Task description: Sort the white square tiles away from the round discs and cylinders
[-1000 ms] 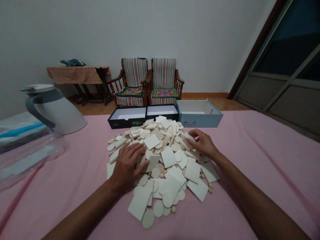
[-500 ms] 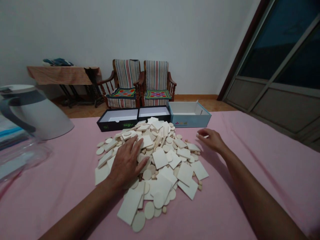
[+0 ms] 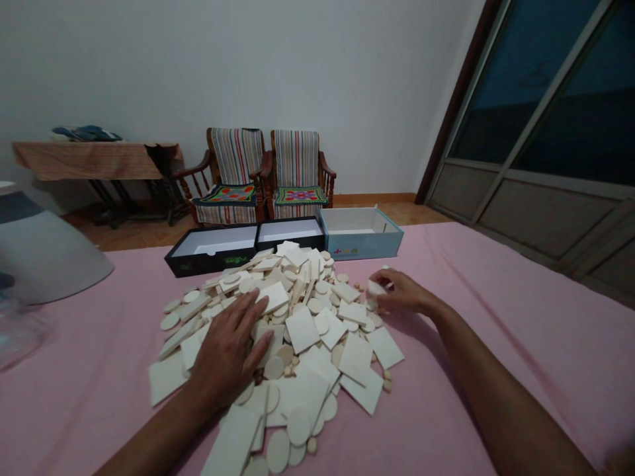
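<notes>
A large heap of pale, flat pieces (image 3: 302, 329), squares, strips and round discs, is spread over a pink cloth (image 3: 436, 410). Several small pale beads or cubes show along its edges. My left hand (image 3: 228, 344) lies on the heap's left side, fingers stretched out and apart, holding nothing. At the right edge of the heap, my right hand (image 3: 404, 291) has its thumb and fingers closed round a pale flat piece (image 3: 376, 288). The full shape of that piece is partly hidden by the fingers.
Behind the heap stand two black boxes (image 3: 211, 263) with white insides and a light blue box (image 3: 364, 246). A white and grey kettle (image 3: 49, 254) is at the left, with clear plastic (image 3: 22, 330) near it. Two wooden chairs (image 3: 235, 158) stand farther back.
My right hand has moved in to the heap's right edge, and a pale piece now shows in its fingers. My left hand stays on the heap. The view has turned slightly right.
</notes>
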Available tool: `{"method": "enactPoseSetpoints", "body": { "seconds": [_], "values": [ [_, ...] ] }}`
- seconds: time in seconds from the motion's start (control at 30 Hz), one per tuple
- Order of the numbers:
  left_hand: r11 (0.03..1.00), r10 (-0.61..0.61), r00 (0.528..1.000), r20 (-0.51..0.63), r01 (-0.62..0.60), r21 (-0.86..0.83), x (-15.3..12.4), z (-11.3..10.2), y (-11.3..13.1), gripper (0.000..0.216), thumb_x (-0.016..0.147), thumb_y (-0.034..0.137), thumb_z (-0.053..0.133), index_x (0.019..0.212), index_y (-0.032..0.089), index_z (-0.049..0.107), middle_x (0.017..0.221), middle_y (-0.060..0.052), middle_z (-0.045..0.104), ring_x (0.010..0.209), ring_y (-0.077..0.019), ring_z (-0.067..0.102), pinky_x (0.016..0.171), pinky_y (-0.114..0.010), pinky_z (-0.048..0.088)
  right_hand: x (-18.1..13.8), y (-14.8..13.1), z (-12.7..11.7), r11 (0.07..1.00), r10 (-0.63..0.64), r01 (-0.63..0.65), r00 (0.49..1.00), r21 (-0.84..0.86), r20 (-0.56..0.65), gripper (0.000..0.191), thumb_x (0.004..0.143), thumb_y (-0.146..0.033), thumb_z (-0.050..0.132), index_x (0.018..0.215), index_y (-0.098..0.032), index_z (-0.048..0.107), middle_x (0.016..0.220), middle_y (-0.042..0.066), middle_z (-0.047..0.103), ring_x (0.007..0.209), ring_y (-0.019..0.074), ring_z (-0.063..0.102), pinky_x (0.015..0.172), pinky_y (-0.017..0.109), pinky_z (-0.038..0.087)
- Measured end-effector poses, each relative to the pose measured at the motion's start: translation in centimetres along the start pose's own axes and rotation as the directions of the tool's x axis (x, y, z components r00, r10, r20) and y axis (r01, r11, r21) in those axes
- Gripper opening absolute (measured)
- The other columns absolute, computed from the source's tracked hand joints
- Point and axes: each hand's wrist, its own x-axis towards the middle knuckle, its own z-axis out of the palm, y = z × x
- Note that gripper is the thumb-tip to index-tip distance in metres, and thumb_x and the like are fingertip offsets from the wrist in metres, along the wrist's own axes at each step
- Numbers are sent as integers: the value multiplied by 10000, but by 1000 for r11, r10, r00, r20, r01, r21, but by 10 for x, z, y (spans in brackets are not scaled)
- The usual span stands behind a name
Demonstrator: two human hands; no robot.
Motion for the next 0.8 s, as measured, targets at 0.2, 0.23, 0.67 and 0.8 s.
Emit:
{"method": "enactPoseSetpoints", "body": {
  "seconds": [0.2, 0.23, 0.67, 0.8],
  "values": [
    [1000, 11, 1000, -7, -11, 17, 1, -1, 1, 470, 921, 368, 485, 1361, 207, 466, 1417, -135, 489, 1264, -311, 482, 1000, -485, 431, 17, 44, -2, 945, 141, -285, 801, -163, -582, 411, 670, -364, 689, 1019, -153, 632, 977, 142, 617, 974, 304, 555, 883, 451, 444],
    [1000, 10, 1000, -8, -9, 14, 1, -1, 1, 471, 919, 367, 485, 1363, 210, 465, 1419, -132, 489, 1263, -311, 483, 1003, -487, 428, 19, 49, 0, 952, 127, -269, 778, -144, -615, 428, 676, -366, 683, 1041, -148, 631, 1006, 152, 613, 976, 305, 558, 886, 454, 446],
    [1000, 18, 1000, -15, -17, 19, 0, -2, 1, 468, 917, 360, 491, 1360, 212, 460, 1405, -134, 500, 1248, -307, 489, 996, -487, 423, 12, 4, 18, 999, 8, 10, 942, 50, -335, 218, 783, -368, 560, 800, -192, 687, 815, 58, 707, 742, 192, 627, 705, 311, 472],
    [1000, 16, 1000, -10, -16, 13, 0, -3, 2, 479, 915, 356, 495, 1368, 206, 453, 1409, -135, 497, 1254, -308, 484, 1003, -488, 417, 8, -31, 41, 998, -53, 57, 987, 25, -155, 253, 767, -420, 640, 866, -195, 696, 873, 60, 715, 790, 198, 620, 719, 315, 463]
  ]
}}
